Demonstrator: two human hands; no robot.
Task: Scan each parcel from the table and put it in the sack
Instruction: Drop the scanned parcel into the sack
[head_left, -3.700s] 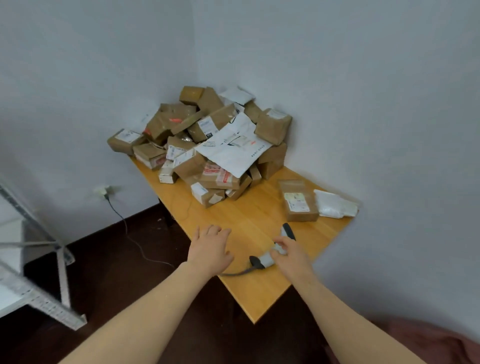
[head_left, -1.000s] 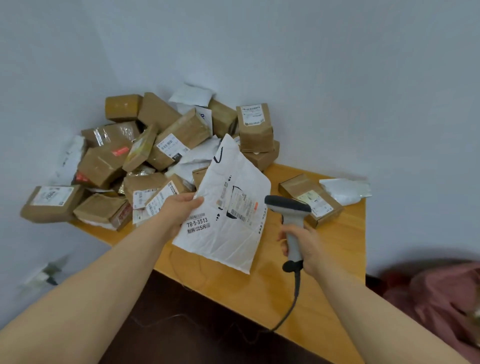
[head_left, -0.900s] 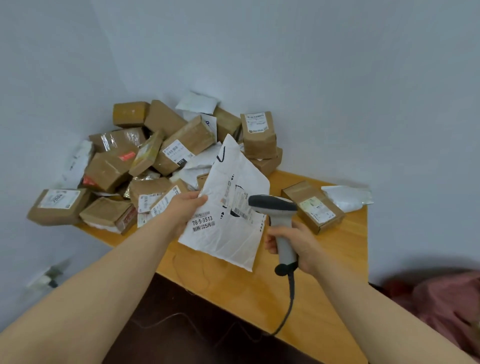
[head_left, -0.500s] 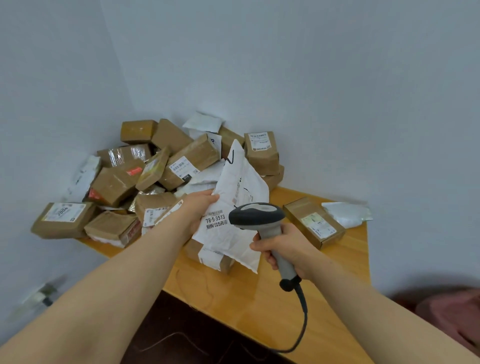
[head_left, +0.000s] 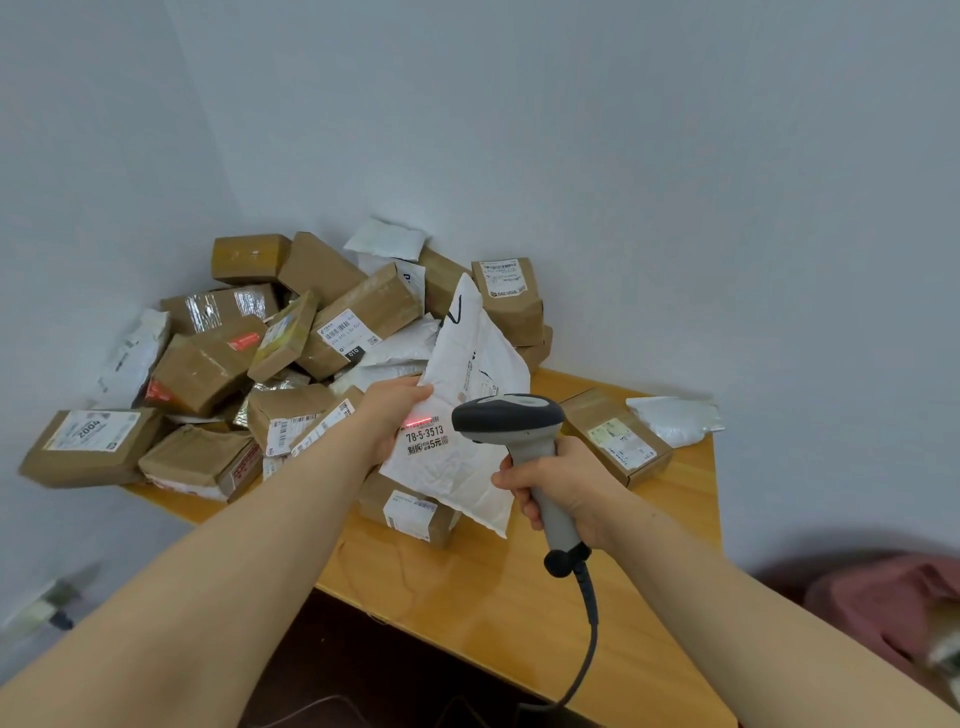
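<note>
Head view: left hand (head_left: 388, 415) pinches the crumpled white plastic mailer (head_left: 462, 415); right hand (head_left: 558, 483) grips the grey handheld scanner (head_left: 511, 423). Creases across the label could spoil the read.

The white mailer (head_left: 470, 364) bears a sticker (head_left: 425, 435) reading "78-5-3513", with smaller Chinese print ending in "5元" beneath it. The red line of the scanner (head_left: 506, 418) lies across the barcode above that number. The brown box (head_left: 88, 447) at the far left of the surface (head_left: 519, 623) shows "2004" on its label. A cardboard box (head_left: 363, 317) in the pile has "010" in white on a black tab. Other labels are too small to read.
</note>
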